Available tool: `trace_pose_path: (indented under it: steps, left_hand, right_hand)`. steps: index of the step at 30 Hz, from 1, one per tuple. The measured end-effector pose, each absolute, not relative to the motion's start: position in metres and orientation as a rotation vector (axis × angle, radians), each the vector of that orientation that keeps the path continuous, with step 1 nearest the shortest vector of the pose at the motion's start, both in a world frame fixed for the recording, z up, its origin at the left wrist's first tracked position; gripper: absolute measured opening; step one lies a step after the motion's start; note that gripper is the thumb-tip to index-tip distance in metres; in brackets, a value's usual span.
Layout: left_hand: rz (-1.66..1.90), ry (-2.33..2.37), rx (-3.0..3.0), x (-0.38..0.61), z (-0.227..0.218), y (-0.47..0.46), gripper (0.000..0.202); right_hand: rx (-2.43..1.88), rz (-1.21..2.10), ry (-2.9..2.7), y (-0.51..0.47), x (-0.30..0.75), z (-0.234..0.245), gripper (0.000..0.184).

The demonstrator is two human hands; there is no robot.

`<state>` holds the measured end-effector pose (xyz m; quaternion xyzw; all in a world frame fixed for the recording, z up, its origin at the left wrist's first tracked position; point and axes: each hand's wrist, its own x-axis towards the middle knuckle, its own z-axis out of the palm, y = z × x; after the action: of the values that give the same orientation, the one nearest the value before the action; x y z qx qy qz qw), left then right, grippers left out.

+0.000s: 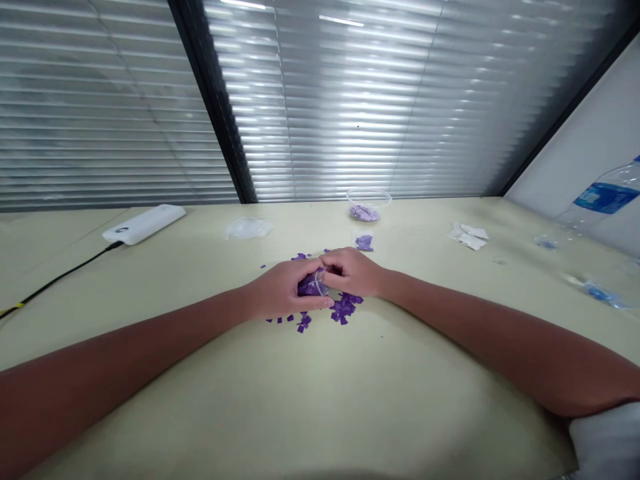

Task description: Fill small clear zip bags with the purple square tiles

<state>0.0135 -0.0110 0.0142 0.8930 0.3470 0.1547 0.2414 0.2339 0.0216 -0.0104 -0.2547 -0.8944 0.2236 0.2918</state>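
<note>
Where both hands [280,287] [356,270] meet, a purple-filled bag [311,285] lies.

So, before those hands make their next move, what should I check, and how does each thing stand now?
1. Left hand has hold of the bag: ok, the fingers and thumb are around it.
2. Right hand at the bag's edge: ok, its fingertips are there.
3. Bag's mouth open: cannot tell, fingers cover much of it.
4. No loose squares about the hands: not ok, purple ones lie scattered.
5. Tub clear of both hands: ok, it stands beyond them.
6. Cable out of the way: ok, far left.
</note>
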Motion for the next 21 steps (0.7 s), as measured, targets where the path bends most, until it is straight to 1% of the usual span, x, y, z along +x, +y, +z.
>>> trace_pose_path:
  steps: [11,21]
  left_hand:
    - [0.407,0.955,2.428,0.0142,0.016,-0.0121,0.057]
    - [0.4,0.95,2.422,0.0142,0.0164,-0.0125,0.054]
  right_hand:
    - [-0.68,0.604,-2.388,0.0216,0.2344,-0.0097,0.028]
    - [-0.685,0.587,-2.389,0.022,0.234,-0.0103,0.029]
